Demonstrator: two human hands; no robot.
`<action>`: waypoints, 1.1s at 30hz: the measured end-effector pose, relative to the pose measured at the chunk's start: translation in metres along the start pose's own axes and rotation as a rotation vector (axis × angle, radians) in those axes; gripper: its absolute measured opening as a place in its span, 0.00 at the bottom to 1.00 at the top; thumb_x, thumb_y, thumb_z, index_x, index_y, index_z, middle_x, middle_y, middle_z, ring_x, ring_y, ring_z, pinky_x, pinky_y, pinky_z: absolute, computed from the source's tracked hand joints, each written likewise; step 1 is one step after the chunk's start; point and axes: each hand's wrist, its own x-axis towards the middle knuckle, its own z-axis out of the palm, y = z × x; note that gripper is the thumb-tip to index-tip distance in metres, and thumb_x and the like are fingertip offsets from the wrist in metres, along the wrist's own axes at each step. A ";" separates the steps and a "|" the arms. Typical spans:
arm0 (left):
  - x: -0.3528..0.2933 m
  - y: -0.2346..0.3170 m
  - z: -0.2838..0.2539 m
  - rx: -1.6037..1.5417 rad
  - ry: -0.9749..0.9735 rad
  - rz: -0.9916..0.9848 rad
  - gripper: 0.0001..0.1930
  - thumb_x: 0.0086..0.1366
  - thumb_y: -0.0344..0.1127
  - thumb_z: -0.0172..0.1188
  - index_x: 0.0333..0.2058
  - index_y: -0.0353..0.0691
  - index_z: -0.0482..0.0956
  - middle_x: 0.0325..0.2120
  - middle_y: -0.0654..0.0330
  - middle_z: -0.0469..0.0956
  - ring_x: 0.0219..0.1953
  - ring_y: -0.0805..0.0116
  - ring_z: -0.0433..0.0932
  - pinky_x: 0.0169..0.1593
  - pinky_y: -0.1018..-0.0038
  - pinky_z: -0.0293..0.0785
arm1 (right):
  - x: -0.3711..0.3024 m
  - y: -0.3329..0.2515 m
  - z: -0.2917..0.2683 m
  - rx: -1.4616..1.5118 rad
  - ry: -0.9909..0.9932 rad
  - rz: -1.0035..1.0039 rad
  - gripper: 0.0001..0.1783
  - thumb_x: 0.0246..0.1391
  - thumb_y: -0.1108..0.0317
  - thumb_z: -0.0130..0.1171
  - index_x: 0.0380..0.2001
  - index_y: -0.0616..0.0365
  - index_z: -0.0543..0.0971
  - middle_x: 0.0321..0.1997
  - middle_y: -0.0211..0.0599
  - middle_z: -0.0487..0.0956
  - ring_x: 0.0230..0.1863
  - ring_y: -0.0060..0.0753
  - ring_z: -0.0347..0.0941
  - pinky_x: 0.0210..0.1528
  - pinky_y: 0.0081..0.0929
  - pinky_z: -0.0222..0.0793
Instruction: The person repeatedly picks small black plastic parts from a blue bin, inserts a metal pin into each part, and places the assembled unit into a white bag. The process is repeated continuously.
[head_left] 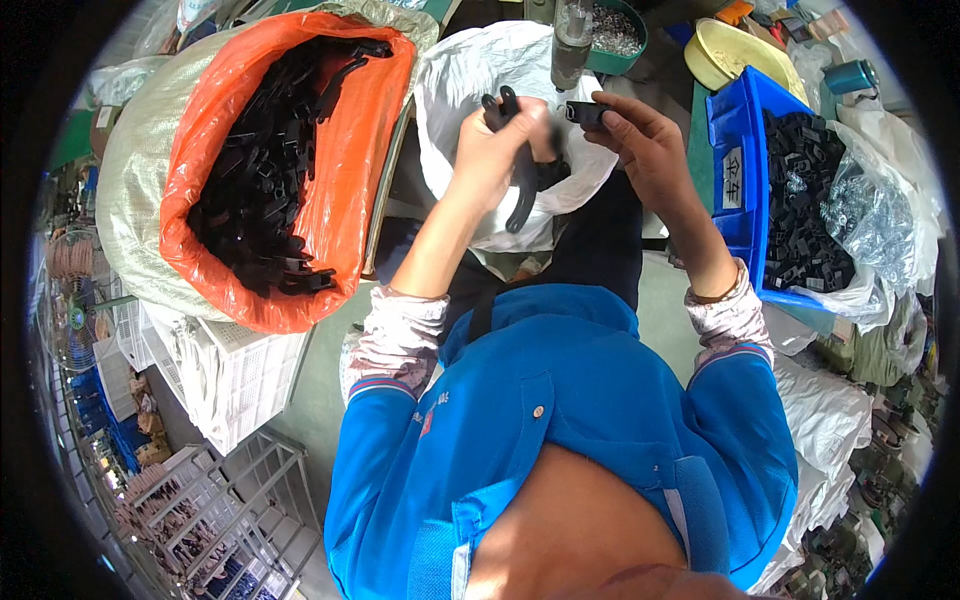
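My left hand (pixel 487 160) is closed around long, curved black plastic pieces (pixel 522 200). Two rounded ends poke up above the fingers, and one piece hangs down past the wrist. My right hand (pixel 650 145) pinches a small black block-like part (pixel 588 114), with a bit of metal at its left end. The two hands are a short way apart, over an open white bag (pixel 445 110) between my legs. More black pieces show inside the bag, partly hidden behind my left hand. A grey cylindrical machine part (pixel 572 50) comes down just beyond the hands.
At left, a woven sack (pixel 135 190) with an orange liner (pixel 375 150) holds many black pieces. At right stands a blue bin (pixel 740 190) of small black parts. Beyond lie a green bowl (pixel 625 62) of small metal bits and a yellow basin (pixel 708 62).
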 end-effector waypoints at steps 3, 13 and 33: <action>-0.001 0.005 -0.012 -0.391 -0.118 -0.229 0.23 0.67 0.46 0.47 0.49 0.30 0.68 0.31 0.58 0.76 0.31 0.67 0.77 0.40 0.65 0.79 | 0.001 -0.004 -0.004 0.092 0.027 0.057 0.17 0.59 0.70 0.53 0.50 0.66 0.73 0.44 0.42 0.77 0.45 0.32 0.75 0.48 0.28 0.72; -0.021 0.005 -0.014 0.083 -0.210 -0.164 0.18 0.63 0.27 0.55 0.52 0.38 0.68 0.40 0.55 0.77 0.31 0.72 0.77 0.26 0.82 0.71 | 0.010 -0.016 -0.007 0.108 0.015 0.065 0.14 0.59 0.69 0.54 0.46 0.64 0.75 0.42 0.37 0.78 0.42 0.29 0.75 0.47 0.27 0.71; -0.033 0.000 -0.001 0.119 -0.258 -0.141 0.20 0.62 0.23 0.51 0.54 0.33 0.66 0.46 0.56 0.74 0.41 0.69 0.78 0.32 0.81 0.74 | 0.022 -0.005 0.007 -0.232 -0.026 -0.020 0.11 0.56 0.71 0.58 0.41 0.65 0.76 0.38 0.39 0.78 0.39 0.28 0.76 0.41 0.27 0.77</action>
